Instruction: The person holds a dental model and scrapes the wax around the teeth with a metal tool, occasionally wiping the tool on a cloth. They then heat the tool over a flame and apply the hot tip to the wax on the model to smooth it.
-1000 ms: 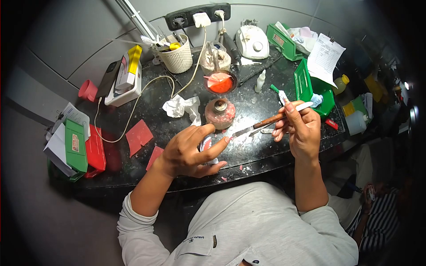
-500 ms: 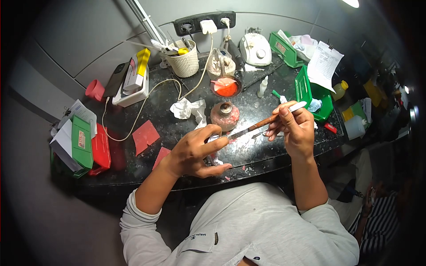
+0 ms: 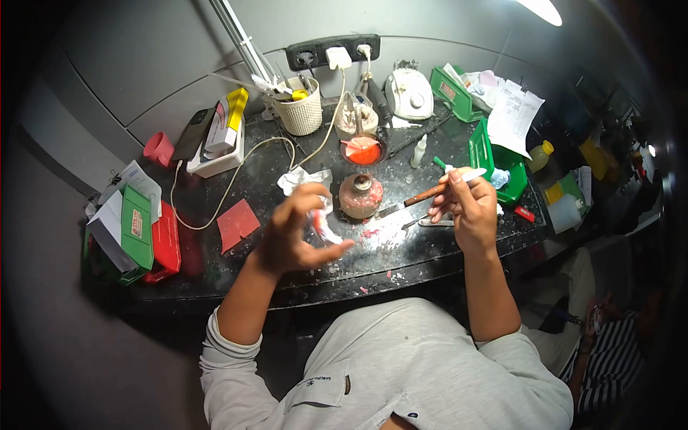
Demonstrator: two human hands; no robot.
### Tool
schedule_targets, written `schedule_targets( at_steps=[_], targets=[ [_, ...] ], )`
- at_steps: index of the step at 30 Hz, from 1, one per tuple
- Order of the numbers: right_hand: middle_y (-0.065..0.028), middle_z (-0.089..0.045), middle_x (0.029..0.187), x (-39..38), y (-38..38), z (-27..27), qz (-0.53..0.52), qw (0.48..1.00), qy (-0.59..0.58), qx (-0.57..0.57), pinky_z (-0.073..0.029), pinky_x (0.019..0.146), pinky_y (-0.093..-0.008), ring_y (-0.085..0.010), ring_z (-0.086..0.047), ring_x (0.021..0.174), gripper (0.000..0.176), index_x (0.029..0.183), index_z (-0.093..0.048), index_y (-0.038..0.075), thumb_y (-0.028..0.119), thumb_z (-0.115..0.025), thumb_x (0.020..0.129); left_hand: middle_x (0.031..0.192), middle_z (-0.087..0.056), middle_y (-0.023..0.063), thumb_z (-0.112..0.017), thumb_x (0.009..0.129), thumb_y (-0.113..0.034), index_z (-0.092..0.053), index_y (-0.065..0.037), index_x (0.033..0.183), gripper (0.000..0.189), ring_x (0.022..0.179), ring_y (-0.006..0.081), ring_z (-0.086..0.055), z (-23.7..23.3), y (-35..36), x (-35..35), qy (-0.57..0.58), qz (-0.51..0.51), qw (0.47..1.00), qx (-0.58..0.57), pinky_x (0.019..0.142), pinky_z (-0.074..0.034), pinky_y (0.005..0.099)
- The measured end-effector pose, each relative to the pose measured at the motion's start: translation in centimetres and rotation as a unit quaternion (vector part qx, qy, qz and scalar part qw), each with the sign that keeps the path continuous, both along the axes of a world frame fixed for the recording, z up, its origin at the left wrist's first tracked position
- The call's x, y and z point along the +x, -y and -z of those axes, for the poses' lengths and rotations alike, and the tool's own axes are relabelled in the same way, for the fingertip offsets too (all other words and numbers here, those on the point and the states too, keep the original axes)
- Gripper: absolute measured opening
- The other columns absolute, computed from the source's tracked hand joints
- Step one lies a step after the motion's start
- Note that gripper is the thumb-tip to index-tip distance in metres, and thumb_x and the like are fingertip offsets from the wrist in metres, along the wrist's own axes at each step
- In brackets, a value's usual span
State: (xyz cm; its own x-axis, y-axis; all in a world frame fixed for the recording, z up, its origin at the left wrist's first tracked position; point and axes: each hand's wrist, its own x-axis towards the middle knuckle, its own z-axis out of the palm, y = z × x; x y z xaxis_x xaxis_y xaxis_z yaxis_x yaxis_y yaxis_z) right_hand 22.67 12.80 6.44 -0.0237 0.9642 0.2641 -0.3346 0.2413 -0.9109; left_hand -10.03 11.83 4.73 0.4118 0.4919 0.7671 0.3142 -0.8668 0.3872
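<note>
My right hand [image 3: 469, 208] pinches a wax knife [image 3: 428, 193] with a brown wooden handle and a pale butt end. Its metal blade points left, close to the base of a squat pink-stained spirit lamp [image 3: 360, 197]. My left hand [image 3: 290, 233] is curled in a C shape, thumb and index finger wide apart. Within that curl sits a small white piece with red on it [image 3: 324, 228], partly hidden by the fingers. A second metal instrument [image 3: 436, 223] lies on the bench just below my right fingers.
Behind the lamp stands a pan of red-orange wax [image 3: 367, 155]. Crumpled tissue [image 3: 304, 178] and a pink wax sheet [image 3: 238, 225] lie to the left. Green bins [image 3: 510, 172] stand at right, near a small dropper bottle [image 3: 418, 152]. A white cable [image 3: 231, 175] crosses the left side.
My left hand has moved left and away from the knife's blade, its fingers spreading wider, with the white piece following. My right hand has shifted slightly, still holding the wax knife.
</note>
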Motion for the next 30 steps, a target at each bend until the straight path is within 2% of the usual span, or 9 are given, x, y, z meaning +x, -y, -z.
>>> schedule_targets(
  at_steps=[1, 4, 6, 9, 13, 14, 19, 21, 30],
  targets=[
    [-0.0141, -0.071, 0.074, 0.2, -0.4, 0.0, -0.002, 0.999, -0.017, -0.030, -0.061, 0.050, -0.0326, -0.0229, -0.073, 0.060, 0.029, 0.104, -0.067, -0.004, 0.024, -0.063, 0.112, 0.124, -0.064, 0.0241, -0.100, 0.072, -0.020, -0.044, -0.009, 0.130, 0.082, 0.109, 0.0326, -0.067, -0.2, -0.5, -0.6, -0.002, -0.027, 0.999, 0.031, 0.094, -0.056, 0.0429],
    [-0.0145, -0.070, 0.072, 0.7, -1.8, -0.6, -0.013, 0.999, -0.040, -0.012, -0.059, 0.047, -0.0328, -0.0236, -0.071, 0.056, 0.035, 0.104, -0.063, -0.001, 0.031, -0.057, 0.114, 0.138, -0.056, 0.0257, -0.096, 0.078, -0.015, -0.038, -0.010, 0.137, 0.082, 0.119, 0.0292, -0.063, 0.7, -1.5, -2.1, 0.064, -0.083, 0.994, 0.022, 0.101, -0.053, 0.0417],
    [-0.0150, -0.070, 0.072, 1.1, -3.2, -1.2, -0.020, 0.999, -0.050, -0.004, -0.058, 0.045, -0.0328, -0.0241, -0.070, 0.053, 0.037, 0.105, -0.060, 0.001, 0.035, -0.052, 0.116, 0.139, -0.056, 0.0250, -0.094, 0.080, -0.013, -0.040, -0.008, 0.139, 0.080, 0.125, 0.0312, -0.060, 1.2, -2.0, -2.8, 0.090, -0.118, 0.989, 0.023, 0.109, -0.049, 0.0429],
    [-0.0138, -0.071, 0.073, 0.6, -5.0, -2.5, -0.028, 0.999, -0.027, 0.004, -0.058, 0.045, -0.0326, -0.0231, -0.070, 0.054, 0.036, 0.104, -0.061, 0.003, 0.036, -0.053, 0.116, 0.141, -0.055, 0.0235, -0.092, 0.083, -0.012, -0.042, -0.006, 0.141, 0.077, 0.129, 0.0319, -0.059, 1.7, -2.7, -3.6, 0.100, -0.149, 0.984, 0.010, 0.114, -0.045, 0.0436],
    [-0.0121, -0.070, 0.077, -0.1, -6.3, -0.4, -0.102, 0.991, -0.080, -0.034, -0.056, 0.046, -0.0303, -0.0204, -0.070, 0.056, 0.029, 0.103, -0.060, 0.004, 0.031, -0.060, 0.112, 0.137, -0.059, 0.0203, -0.090, 0.086, -0.013, -0.046, -0.004, 0.138, 0.069, 0.124, 0.0270, -0.060, 1.5, -2.9, -4.0, 0.112, -0.164, 0.980, -0.008, 0.110, -0.047, 0.0394],
    [-0.0105, -0.070, 0.080, 0.2, -6.0, -0.2, -0.100, 0.992, -0.056, -0.061, -0.055, 0.047, -0.0294, -0.0192, -0.070, 0.060, 0.024, 0.103, -0.060, 0.004, 0.026, -0.064, 0.110, 0.134, -0.060, 0.0185, -0.090, 0.087, -0.015, -0.047, -0.003, 0.137, 0.066, 0.120, 0.0245, -0.061, 1.6, -3.1, -4.1, 0.122, -0.174, 0.977, -0.006, 0.107, -0.048, 0.0377],
    [-0.0111, -0.072, 0.086, 0.8, -5.5, 1.5, -0.108, 0.992, -0.065, -0.002, -0.056, 0.051, -0.0282, -0.0178, -0.072, 0.066, 0.016, 0.110, -0.063, 0.003, 0.017, -0.070, 0.106, 0.130, -0.060, 0.0164, -0.090, 0.088, -0.016, -0.047, -0.003, 0.138, 0.067, 0.116, 0.0225, -0.061, 2.1, -3.2, -4.5, 0.144, -0.198, 0.969, -0.028, 0.104, -0.048, 0.0368],
    [-0.0107, -0.072, 0.088, 0.4, -5.3, 1.9, -0.079, 0.996, -0.038, 0.018, -0.057, 0.052, -0.0283, -0.0180, -0.072, 0.068, 0.015, 0.115, -0.062, 0.004, 0.015, -0.068, 0.107, 0.125, -0.060, 0.0156, -0.092, 0.085, -0.018, -0.050, -0.002, 0.134, 0.067, 0.114, 0.0247, -0.062, 2.5, -4.1, -4.8, 0.184, -0.194, 0.963, -0.038, 0.102, -0.050, 0.0377],
    [-0.0172, -0.077, 0.095, 0.1, -5.9, 2.4, -0.090, 0.995, -0.029, 0.014, -0.060, 0.051, -0.0284, -0.0190, -0.075, 0.068, 0.015, 0.119, -0.061, 0.001, 0.011, -0.063, 0.109, 0.125, -0.061, 0.0161, -0.093, 0.084, -0.020, -0.050, -0.003, 0.132, 0.067, 0.111, 0.0237, -0.062, 2.9, -4.0, -5.2, 0.175, -0.206, 0.961, -0.061, 0.099, -0.051, 0.0371]
  ],
)
